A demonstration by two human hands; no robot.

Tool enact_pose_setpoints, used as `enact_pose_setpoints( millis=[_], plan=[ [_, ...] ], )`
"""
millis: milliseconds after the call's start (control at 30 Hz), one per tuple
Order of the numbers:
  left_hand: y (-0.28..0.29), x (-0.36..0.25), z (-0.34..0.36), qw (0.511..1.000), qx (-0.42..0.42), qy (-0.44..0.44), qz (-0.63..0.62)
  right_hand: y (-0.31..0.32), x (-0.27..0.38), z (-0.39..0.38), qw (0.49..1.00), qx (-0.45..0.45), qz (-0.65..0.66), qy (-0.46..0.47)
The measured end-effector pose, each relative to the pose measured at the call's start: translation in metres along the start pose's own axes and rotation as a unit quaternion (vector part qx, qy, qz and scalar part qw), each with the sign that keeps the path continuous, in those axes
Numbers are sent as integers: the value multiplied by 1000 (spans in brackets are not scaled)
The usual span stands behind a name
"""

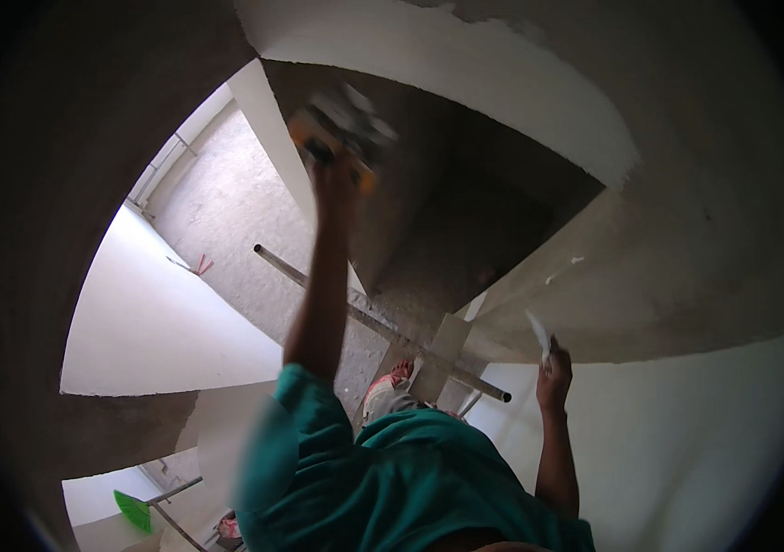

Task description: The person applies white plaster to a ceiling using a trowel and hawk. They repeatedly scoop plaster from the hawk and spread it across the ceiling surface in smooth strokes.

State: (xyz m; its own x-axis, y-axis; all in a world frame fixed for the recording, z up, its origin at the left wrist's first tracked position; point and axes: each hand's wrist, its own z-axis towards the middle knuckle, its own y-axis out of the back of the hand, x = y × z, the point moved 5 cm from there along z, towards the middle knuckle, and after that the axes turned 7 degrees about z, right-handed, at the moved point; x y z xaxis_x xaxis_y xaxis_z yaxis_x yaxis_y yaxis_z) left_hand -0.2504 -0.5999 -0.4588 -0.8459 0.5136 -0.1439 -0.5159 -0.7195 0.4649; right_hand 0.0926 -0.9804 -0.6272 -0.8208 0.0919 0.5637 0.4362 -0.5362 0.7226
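Observation:
My left hand (pixel 335 184) is raised overhead on an outstretched arm, closed around a motion-blurred trowel-like tool (pixel 346 124). Orange and black parts show on that tool, with white paste-like stuff on it; its exact shape is smeared. Lower at the right, my right hand (pixel 555 373) grips what looks like a putty knife (pixel 539 334), its thin pale blade pointing up and to the left. That blade is in front of the grey-brown wall (pixel 668 276) and appears apart from it. White coating (pixel 465 74) covers a band of the surface above.
A metal pipe (pixel 378 325) crosses below me, near my bare foot (pixel 402 370) on a narrow plank. Far below lies a dusty floor (pixel 235 184). White wall (pixel 153 322) stands at left, with a green broom head (pixel 132 511) at lower left.

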Motion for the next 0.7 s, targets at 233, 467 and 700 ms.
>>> enact_pose_setpoints(
  millis=[233, 467, 700],
  plan=[
    [-56, 151, 139, 922, -55, 287, -252, -6, -45, -112, 975, 47, 4, -218],
    [-81, 127, 160, 938, -25, 292, -183, -2, -69, -199, 954, 14, -26, -297],
    [-51, -81, 116, 976, -92, 184, -79, 4, -75, -235, 938, 18, 4, -346]
  ],
)
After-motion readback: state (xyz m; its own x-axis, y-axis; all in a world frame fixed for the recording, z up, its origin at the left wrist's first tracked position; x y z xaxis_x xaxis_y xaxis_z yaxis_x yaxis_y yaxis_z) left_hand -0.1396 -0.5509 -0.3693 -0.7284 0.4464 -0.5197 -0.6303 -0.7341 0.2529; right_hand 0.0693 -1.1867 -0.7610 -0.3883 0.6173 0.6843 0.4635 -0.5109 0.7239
